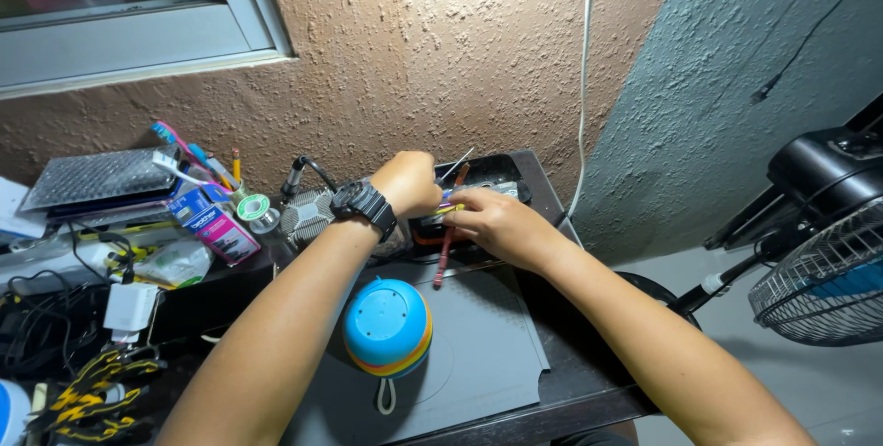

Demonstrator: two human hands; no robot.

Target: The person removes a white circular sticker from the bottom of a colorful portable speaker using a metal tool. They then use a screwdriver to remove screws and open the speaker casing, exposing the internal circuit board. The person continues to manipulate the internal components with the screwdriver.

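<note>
Your right hand (497,223) pinches a slim yellow tool (448,211) between thumb and fingertips, at the rim of the black tray (501,170) standing at the back of the dark table (589,382), against the rough plastered wall (414,41). Your left hand (409,184), with a black wristwatch (365,203) on the wrist, is curled closed over the tray's near edge. What it grips is hidden by the knuckles, so I cannot tell; it may be steadying a part. A red-handled tool (445,257) leans out of the tray toward the grey mat (487,354), and a thin metal probe (457,164) sticks up behind your left hand.

For this grip, keep both wrists low and braced near the tray rim, keep the yellow tool's tip in plain sight, and apply light pressure only, since the two hands are crowded close together.

Containers: the black tray's contents are mostly covered by your hands; only the tool handles and something orange at its front show. Left of it, a cup (235,190) holds a pencil and pens. A small round blue speaker (387,326) with a loop cord sits on the mat, apart from your hands. A solder reel (253,208), a pink and blue box (213,223) and a white charger (129,308) lie farther left. A standing fan (819,253) is off to the right.
</note>
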